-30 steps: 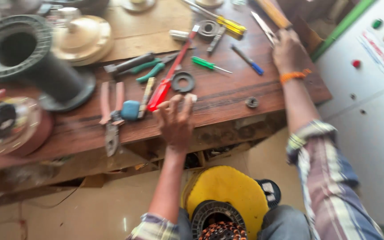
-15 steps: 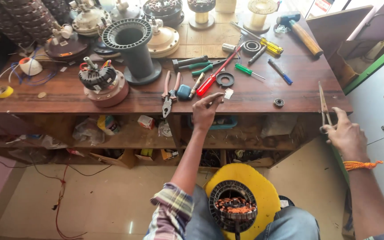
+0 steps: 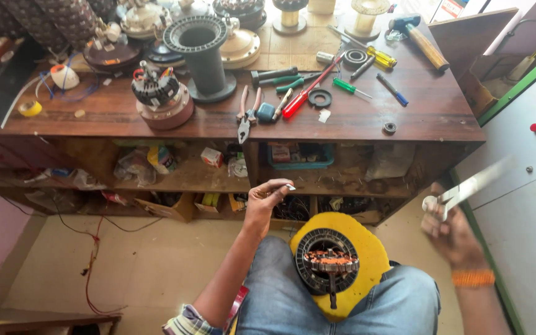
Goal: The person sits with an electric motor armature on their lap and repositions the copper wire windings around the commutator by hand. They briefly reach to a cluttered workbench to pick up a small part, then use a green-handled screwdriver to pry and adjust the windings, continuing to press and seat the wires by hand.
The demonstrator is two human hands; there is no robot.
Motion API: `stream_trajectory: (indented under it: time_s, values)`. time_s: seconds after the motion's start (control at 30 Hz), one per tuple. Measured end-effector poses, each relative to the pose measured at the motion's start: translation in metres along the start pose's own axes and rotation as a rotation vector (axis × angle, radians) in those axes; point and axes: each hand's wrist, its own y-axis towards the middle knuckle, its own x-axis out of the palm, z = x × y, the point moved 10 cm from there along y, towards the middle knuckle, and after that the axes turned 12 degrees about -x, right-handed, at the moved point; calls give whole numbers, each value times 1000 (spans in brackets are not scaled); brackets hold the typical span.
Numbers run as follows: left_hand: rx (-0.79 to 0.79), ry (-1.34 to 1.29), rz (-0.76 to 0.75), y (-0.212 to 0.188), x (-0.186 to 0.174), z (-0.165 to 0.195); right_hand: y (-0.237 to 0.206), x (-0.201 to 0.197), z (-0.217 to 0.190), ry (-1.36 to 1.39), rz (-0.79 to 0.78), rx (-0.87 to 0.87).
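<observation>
Head view: person sits facing the counter (image 3: 429, 118), a yellow motor housing (image 3: 367, 254) resting on the lap at 6 o'clock, open side up so its copper-wound stator core (image 3: 328, 260) faces the hands. Left hand (image 3: 267, 200) is raised above the lap at 11 o'clock of the housing, fingertips pinched closed on a tiny pale piece (image 3: 290, 186), too small to identify; judged held that way to keep it from dropping. Right hand (image 3: 451, 232) at 3 o'clock of the housing is closed around a flat metal wrench (image 3: 466, 186), motion-blurred, shaft pointing up toward 2 o'clock, off to the side of the lap. Housing looks round, bright yellow, rim worn, dark laminated ring inside with reddish windings and a black shaft at centre. On the counter at 12 o'clock: red-handled screwdriver (image 3: 302, 99), pliers (image 3: 246, 115), green screwdriver (image 3: 348, 88), hammer (image 3: 420, 38), black flanged pipe (image 3: 201, 56), another wound motor part (image 3: 159, 96). Shelves below hold clutter.
</observation>
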Motion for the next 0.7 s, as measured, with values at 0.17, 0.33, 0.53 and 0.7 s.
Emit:
stream_trajectory:
  time_s: [0.17,0.33,0.53,0.7]
  values:
    - [-200,78,-108,-27,29,-33,-107,-30,34,-325,134,144]
    - [-200,148,-213,-38,79,-50,-174,-12,66,-718,71,475]
    - [-242,43,-356,-45,112,-59,-159,27,84,-777,-74,493]
    - [-172,82,-308,-52,101,-38,-137,49,104,-687,-246,431]
